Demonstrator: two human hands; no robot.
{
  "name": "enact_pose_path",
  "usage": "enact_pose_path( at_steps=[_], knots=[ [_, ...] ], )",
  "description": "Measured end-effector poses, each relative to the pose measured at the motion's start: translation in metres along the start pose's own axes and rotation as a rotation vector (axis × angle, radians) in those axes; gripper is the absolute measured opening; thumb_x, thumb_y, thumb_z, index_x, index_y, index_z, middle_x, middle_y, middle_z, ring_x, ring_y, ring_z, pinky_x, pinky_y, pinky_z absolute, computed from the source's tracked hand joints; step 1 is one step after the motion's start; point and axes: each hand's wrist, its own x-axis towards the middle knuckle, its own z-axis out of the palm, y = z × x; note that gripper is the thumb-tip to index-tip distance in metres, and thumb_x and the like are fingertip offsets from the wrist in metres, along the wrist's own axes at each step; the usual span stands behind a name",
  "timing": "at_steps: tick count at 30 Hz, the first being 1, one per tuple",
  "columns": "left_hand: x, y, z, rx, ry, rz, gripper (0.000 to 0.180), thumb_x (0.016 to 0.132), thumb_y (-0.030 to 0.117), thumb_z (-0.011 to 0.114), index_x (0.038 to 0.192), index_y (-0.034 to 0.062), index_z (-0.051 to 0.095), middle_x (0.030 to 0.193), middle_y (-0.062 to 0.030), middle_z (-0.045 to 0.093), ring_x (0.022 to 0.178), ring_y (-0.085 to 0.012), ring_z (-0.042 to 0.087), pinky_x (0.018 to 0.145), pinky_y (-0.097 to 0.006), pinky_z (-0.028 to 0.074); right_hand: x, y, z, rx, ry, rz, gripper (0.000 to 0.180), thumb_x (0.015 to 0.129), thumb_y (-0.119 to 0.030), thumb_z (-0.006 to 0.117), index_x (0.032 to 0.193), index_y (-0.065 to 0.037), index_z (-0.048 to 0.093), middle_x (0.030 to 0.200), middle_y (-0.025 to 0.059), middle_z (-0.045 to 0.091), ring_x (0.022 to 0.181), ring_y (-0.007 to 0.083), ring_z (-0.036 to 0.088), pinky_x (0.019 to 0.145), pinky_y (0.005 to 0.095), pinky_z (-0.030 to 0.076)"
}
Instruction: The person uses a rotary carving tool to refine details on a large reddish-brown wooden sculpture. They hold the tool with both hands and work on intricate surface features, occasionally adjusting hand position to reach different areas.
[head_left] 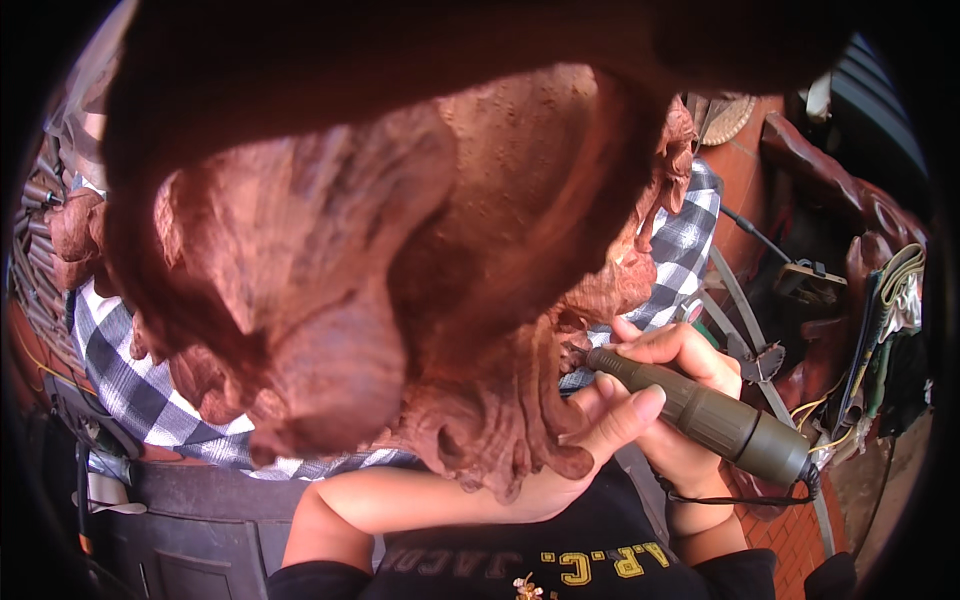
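A large reddish-brown wood carving [330,240] with deep hollows and curling folds fills the middle of the head view; its nearest part is dark and blurred. My right hand [690,375] grips an olive-green rotary carving tool [715,415], whose thin tip meets the carving's right lower edge. Coming across beneath the carving, my left hand [585,440] holds that curled edge, its thumb lying alongside the tool. Some left fingers are hidden behind the wood. A dark cord trails from the tool's back end past my right wrist.
Black-and-white checked cloth [685,270] lies under the carving. Rows of slim tools [45,245] line the far left. On the right are a dark red, glossy wooden piece [835,180], metal straps, yellow wires and a bundle of cloths [890,300]. Brick-red tiles [790,545] show at lower right.
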Motion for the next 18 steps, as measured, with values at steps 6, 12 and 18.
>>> enact_pose_path(
  at_steps=[6,12,18],
  knots=[
    [0.001,-0.003,0.008,-0.054,-0.008,0.007,0.052,0.107,0.028,0.043,0.148,0.0003,0.027,0.148,-0.0128,0.037,0.142,-0.0229,0.033,0.118,-0.042,0.025,0.002,0.001,0.001,-0.030,-0.026,-0.069,0.019,0.078,-0.005,0.080,0.086,0.001,0.064,0.082,0.0098,0.072,0.078,0.0147,0.071,0.102,0.0411,0.051],
    [-0.002,0.000,0.020,-0.225,0.014,0.055,0.039,0.104,0.039,0.051,0.120,0.0040,0.047,0.119,-0.0018,0.041,0.115,-0.0056,0.037,0.101,-0.027,0.031,0.002,-0.005,0.001,-0.007,-0.042,-0.014,0.021,0.075,-0.006,0.083,0.080,0.001,0.064,0.081,0.0102,0.073,0.078,0.0149,0.071,0.100,0.0433,0.052],
    [0.000,0.009,0.020,-0.222,-0.011,-0.005,0.054,0.108,0.031,0.039,0.148,-0.0021,0.025,0.148,-0.0151,0.037,0.143,-0.0240,0.032,0.118,-0.043,0.024,0.005,-0.005,0.001,-0.047,-0.014,-0.017,0.019,0.076,-0.005,0.082,0.083,0.002,0.066,0.081,0.0103,0.073,0.078,0.0144,0.071,0.099,0.0384,0.053]
  ],
)
